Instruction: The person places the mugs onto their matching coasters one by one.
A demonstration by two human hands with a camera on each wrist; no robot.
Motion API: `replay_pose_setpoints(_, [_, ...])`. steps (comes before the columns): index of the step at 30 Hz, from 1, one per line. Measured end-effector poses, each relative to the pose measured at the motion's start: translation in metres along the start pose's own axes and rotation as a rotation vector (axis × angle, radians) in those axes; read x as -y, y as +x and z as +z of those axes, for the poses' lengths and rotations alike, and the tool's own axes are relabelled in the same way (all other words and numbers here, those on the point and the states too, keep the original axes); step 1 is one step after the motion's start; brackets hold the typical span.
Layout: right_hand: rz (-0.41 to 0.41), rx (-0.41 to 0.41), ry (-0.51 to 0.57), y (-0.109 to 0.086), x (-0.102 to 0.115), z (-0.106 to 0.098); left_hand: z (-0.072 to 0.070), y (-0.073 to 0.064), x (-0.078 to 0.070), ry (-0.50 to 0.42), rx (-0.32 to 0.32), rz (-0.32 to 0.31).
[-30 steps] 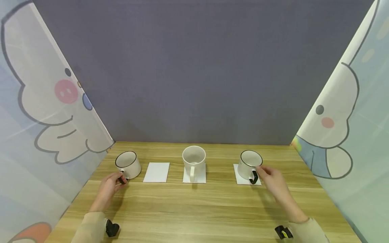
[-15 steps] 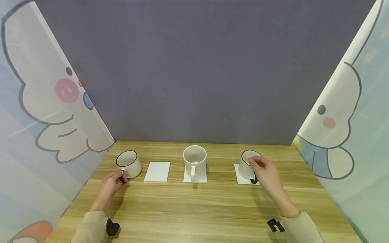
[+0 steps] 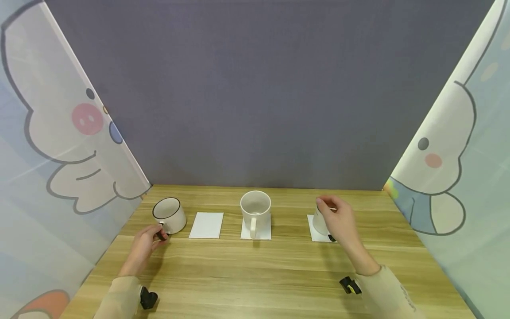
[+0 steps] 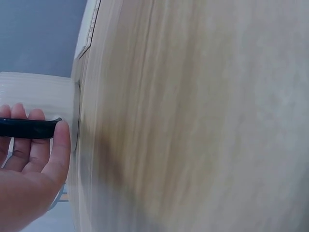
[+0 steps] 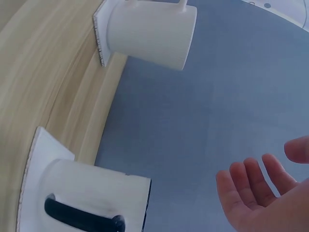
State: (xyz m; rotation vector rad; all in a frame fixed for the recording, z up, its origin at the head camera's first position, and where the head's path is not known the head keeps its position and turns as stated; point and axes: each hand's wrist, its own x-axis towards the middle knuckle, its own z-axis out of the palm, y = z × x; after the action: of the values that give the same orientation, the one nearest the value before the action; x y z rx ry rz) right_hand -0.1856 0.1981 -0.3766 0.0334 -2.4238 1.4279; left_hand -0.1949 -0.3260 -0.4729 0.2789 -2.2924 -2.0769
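At the table's left, my left hand [image 3: 144,246] holds the black handle of a white mug with a dark rim [image 3: 171,217]. In the left wrist view its fingers curl behind that handle [image 4: 29,128], with the thumb at the handle's lower end. My right hand [image 3: 338,221] hovers over a similar dark-rimmed mug [image 3: 320,223] on a white square coaster [image 3: 314,236], hiding much of it in the head view. The right wrist view shows loosely bent fingers [image 5: 256,186] holding nothing, apart from the mug. That mug's black handle [image 5: 82,216] is untouched.
An all-white mug [image 3: 255,208] stands on a middle coaster [image 3: 264,230], its handle facing the person. A bare white coaster [image 3: 206,225] lies between it and the left mug. A grey panel [image 3: 255,97] rises behind the wooden table [image 3: 247,274], and printed curtains flank both sides.
My right hand has left the right mug's handle side and moved up and leftward over that mug. The left hand keeps its hold on the left mug, which has stayed in place.
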Motion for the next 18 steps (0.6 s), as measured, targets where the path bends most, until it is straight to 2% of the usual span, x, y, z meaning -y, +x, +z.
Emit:
replay_pose_setpoints(8, [-0.030, -0.021, 0.029, 0.004, 0.005, 0.008, 0.001, 0.000, 0.000, -0.018, -0.018, 0.001])
replay_pose_setpoints(18, [-0.031, 0.033, 0.089, 0.003, 0.017, 0.015, 0.001, -0.003, -0.001, 0.001, -0.025, -0.017])
